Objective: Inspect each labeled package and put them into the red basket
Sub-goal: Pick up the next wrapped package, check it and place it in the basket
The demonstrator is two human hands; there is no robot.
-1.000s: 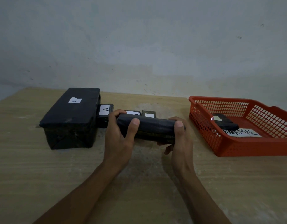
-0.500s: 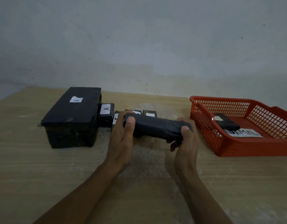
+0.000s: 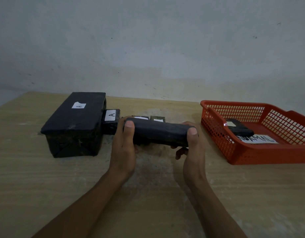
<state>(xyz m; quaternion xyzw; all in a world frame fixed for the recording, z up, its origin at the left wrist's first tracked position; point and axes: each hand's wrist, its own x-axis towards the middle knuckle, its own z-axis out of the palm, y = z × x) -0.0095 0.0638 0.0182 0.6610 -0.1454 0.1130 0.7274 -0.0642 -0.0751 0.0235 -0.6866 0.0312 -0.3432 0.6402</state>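
The long black package [image 3: 159, 133] has tipped back nearly level since a moment ago; left hand [image 3: 123, 148] and right hand [image 3: 191, 148] grip its ends above the bench [image 3: 28, 186].

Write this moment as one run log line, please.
hands: left, right grip long black wrapped package | red plastic mesh basket: one small black package inside

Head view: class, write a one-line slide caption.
Both hands, left and right, hold a long black package beside the red basket.
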